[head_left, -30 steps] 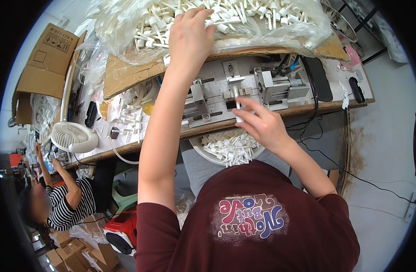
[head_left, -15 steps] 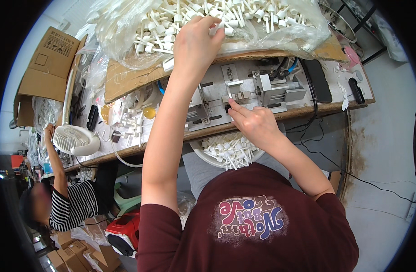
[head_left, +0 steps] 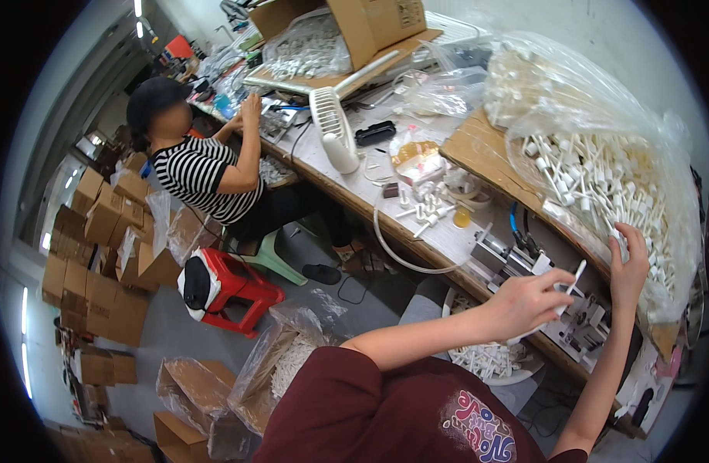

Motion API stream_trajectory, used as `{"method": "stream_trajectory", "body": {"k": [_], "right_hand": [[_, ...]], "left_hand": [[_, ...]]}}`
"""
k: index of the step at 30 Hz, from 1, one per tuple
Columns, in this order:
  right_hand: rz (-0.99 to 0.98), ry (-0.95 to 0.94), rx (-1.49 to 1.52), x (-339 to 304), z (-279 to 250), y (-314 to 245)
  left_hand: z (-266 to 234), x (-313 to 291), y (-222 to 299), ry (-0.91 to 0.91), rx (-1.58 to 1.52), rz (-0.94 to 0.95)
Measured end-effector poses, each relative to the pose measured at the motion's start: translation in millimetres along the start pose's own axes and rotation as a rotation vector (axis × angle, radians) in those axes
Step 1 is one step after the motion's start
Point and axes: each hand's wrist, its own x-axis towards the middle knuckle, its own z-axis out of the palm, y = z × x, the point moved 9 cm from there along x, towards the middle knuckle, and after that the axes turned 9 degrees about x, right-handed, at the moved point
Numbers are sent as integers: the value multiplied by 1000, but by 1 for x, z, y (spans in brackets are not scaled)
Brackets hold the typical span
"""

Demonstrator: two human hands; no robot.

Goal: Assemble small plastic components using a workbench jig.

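My left hand point(head_left: 528, 301) is in front of the metal fixture, its fingers closed on a thin white plastic stick point(head_left: 579, 272) that points up and to the right. The stick's lower part is partly hidden by the fingers. Just to the right, my right hand point(head_left: 631, 266) is raised at the near edge of a heap of white capped sticks point(head_left: 578, 174) in a clear plastic bag. Its thumb and forefinger look apart, and I see nothing held between them. Beneath both hands lies the metal clamping fixture point(head_left: 586, 328) on the bench, partly covered by them.
A tub of white sticks point(head_left: 489, 361) sits below the bench edge. On the bench are a white fan point(head_left: 333, 130), loose white parts point(head_left: 428, 212) and a cardboard sheet point(head_left: 497, 158). A co-worker in a striped top point(head_left: 208, 166) sits to the left, beyond a red stool point(head_left: 235, 289).
The view has swung left, showing more bench and floor. My left hand has come from the heap with a white stick; my right hand has left the fixture for the heap's edge.
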Motion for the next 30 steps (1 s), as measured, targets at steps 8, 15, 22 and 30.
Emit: {"method": "stream_trajectory", "body": {"k": [8, 15, 22, 30], "right_hand": [[226, -168, 63, 3, 36, 58], [125, -34, 332, -22, 12, -27], [613, -332, 1114, -107, 68, -92], [767, -155, 1093, -139, 63, -69]], "left_hand": [[-21, -24, 1, 125, -9, -50], [-36, -31, -2, 245, -49, -104], [-52, -30, 6, 310, 42, -24], [-118, -63, -146, 292, 610, -278]]}}
